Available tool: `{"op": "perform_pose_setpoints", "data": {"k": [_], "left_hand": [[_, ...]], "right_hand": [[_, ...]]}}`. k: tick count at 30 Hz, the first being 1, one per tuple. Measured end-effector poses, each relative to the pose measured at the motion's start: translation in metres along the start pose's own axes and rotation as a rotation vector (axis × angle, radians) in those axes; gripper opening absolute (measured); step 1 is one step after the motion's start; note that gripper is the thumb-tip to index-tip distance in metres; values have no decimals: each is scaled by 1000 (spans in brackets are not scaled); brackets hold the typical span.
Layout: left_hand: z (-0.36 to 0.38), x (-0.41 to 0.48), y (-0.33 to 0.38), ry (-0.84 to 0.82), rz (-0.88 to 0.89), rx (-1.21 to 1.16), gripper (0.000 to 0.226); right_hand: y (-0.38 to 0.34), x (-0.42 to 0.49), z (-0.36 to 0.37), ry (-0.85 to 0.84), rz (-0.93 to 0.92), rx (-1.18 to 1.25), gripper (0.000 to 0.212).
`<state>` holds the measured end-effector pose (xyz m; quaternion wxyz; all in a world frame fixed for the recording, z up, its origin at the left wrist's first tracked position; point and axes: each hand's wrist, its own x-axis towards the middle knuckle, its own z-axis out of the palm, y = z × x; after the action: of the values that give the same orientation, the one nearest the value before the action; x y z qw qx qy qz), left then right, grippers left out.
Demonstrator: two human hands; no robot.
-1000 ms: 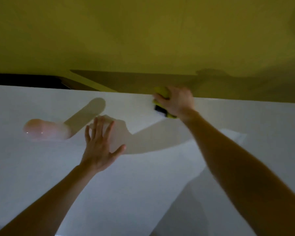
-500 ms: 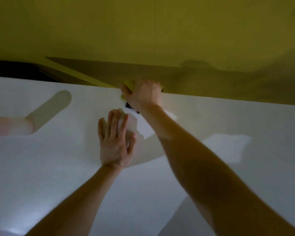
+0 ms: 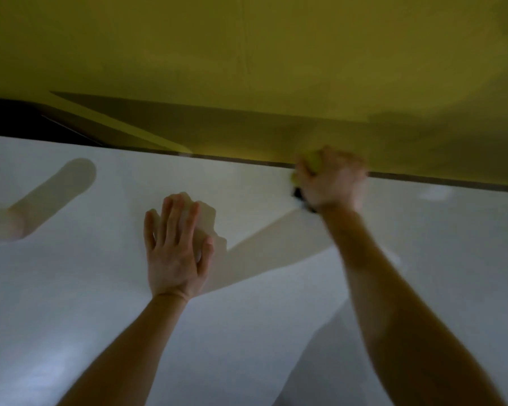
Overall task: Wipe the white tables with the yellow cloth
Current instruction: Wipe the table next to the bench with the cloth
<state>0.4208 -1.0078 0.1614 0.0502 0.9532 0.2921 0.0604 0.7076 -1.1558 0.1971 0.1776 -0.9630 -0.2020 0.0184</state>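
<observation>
The yellow cloth (image 3: 314, 162) sits bunched in the right hand's (image 3: 332, 183) curled fingers — at the white table's (image 3: 276, 303) far edge. The left hand (image 3: 175, 253) lies flat on it — fingers straight.

Bunched yellow cloth (image 3: 313, 162) at the far edge of the glossy white table (image 3: 100, 288).

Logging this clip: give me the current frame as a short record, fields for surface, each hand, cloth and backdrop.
Surface: white table, glossy, arm shadows on it
Left: left hand flat on the table, fingers straight
Right: right hand grips the yellow cloth at the table's far edge, blurred
Cloth: bunched, mostly hidden by the fingers
Backdrop: yellow wall behind the table
</observation>
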Motion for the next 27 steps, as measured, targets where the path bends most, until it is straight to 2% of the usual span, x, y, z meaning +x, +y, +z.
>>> {"op": "perform_pose_setpoints", "data": {"k": [2,4,6,9,12,14,17,19,21,24,26,27], "left_hand": [[0,3,1,7,-2,6,68],[0,3,0,18,-9,2,67],[0,3,0,28,-12,-3,65],[0,2,0,17,-18,0,66],[-1,1,0,-25,-20,12,69],[-1,3,-1,-41,-13,14,70],[0,4,-2,-39,-18,4,70],[-1,3,-1,-35,-22,0,70],[-2,3,-1,-29,-19,1,70],[-2,4,0,-16,-23,8,68],[-2,2,1,-6,-28,18,68],[-1,2,3,-1,-27,14,68]], "right_hand": [[-83,-9,26,-142,-196,59,43],[-150,-11,46,-263,-301,77,49],[-173,-9,52,-295,-356,76,54],[-122,-5,43,-322,-354,80,56],[-15,3,14,-107,-248,84,56],[54,7,-15,-24,-154,51,51],[93,10,-31,57,21,-52,46],[58,7,-16,68,58,-47,47],[-11,2,13,8,-55,37,51],[-118,-9,46,-173,-238,48,55],[-144,-14,54,-213,-296,47,57],[-136,-14,55,-221,-326,62,58]]}}
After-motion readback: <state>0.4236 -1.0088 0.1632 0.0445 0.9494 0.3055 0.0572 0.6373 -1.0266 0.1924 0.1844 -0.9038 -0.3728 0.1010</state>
